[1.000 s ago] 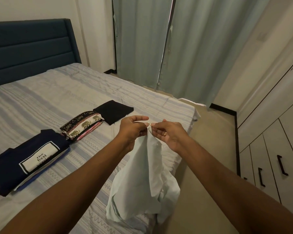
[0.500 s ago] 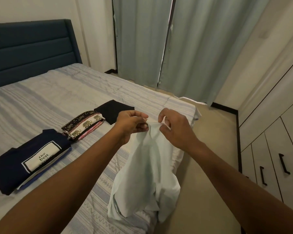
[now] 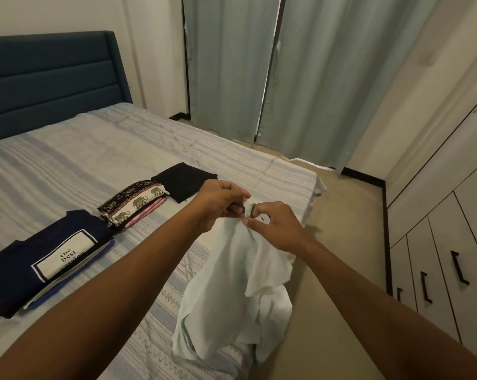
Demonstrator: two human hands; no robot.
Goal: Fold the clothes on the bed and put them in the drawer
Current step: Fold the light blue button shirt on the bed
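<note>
Pale garment (image 3: 232, 283), top edge pinched by fingers (image 3: 232, 191) of left hand (image 3: 218, 204) and right hand (image 3: 275, 226), hangs at 6 o'clock over the bed (image 3: 94, 160) edge; a slipped pinch would likely drop it onto the floor (image 3: 328, 297).

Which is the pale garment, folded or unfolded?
Unfolded: the garment hangs crumpled from the left hand and right hand, which pinch its top edge.

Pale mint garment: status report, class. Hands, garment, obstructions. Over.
Left hand and right hand pinch top edge. Pale mint cotton garment hangs unfolded, lower end on striped bed. Folded navy T-shirt lies left, clear.
</note>
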